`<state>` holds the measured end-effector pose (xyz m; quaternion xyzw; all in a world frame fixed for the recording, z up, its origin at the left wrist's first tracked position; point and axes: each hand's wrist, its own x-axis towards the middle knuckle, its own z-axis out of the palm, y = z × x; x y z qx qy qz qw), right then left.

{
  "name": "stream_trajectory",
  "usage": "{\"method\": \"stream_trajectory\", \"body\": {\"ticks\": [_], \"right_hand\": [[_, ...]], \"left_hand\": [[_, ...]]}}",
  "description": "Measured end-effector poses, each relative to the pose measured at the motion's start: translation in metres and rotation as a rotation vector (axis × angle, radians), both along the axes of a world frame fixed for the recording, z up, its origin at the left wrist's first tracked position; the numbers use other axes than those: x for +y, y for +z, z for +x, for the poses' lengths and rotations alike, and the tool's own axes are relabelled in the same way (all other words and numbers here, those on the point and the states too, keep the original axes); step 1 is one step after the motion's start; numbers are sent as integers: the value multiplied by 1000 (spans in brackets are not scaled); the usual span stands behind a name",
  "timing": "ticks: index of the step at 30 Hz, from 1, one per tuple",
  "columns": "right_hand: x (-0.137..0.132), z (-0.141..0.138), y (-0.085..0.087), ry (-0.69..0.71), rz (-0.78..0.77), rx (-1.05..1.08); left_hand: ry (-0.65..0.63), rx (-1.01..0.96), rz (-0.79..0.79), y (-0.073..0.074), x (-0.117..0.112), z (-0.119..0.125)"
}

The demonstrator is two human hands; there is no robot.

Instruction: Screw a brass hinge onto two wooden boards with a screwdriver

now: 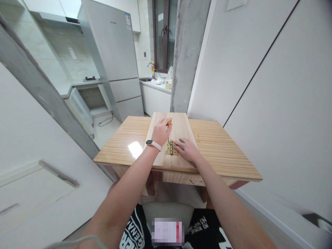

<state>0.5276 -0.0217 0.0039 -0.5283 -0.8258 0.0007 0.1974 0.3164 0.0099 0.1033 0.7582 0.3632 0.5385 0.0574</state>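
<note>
My left hand, with a pale wristband tracker on its wrist, is closed around a screwdriver. Its yellow-and-black handle shows at the fingertips, and the thin shaft points down toward a hinge. This brass-coloured hinge lies opened flat across the seam between two light wooden boards. My right hand rests with fingers spread, its fingertips touching the hinge's right leaf. Several holes show in the leaves; whether screws sit in them is too small to tell.
The boards lie on a wood-grain table with a drawer at the front. A grey concrete column stands behind it. Beyond are a fridge and a sink counter. A white wall runs along the right.
</note>
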Motion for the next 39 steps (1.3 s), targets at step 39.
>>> {"method": "stream_trajectory", "body": {"ticks": [39], "right_hand": [[-1, 0, 2, 5, 7, -3]], "left_hand": [[65, 92, 43, 7, -11, 1]]}}
